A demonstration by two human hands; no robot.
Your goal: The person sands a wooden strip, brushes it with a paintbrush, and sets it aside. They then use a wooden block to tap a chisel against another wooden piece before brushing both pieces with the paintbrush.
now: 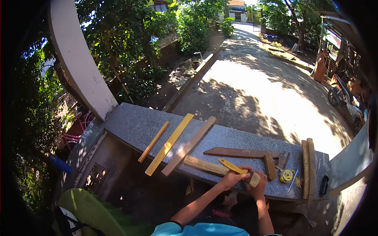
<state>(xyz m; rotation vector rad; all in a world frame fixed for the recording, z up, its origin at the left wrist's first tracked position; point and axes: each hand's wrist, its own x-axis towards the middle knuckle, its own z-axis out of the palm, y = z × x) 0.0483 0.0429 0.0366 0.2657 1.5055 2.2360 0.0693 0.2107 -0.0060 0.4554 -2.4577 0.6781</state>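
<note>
My left hand [232, 179] is closed at the inner end of a yellow-handled tool [232, 165], whose flat handle, with a hole at its tip, points away to the left. It looks like a paintbrush; its working end is hidden by the fingers. Under the handle lies a thick wooden beam [204, 165], along the bench's near edge. A pale wood end [255, 180], seemingly the same beam's, shows between my hands. My right hand [258, 188] is closed around that end. Just right of it lies a small wood block [270, 166].
On the grey stone bench [232, 138] lie a thin strip [154, 141], a yellow strip [170, 144], a brown board [189, 145] and a handsaw [244, 152]. Rightward are a tape roll [287, 176], a pen [293, 180], upright-lying slats [308, 169] and a black object [324, 185].
</note>
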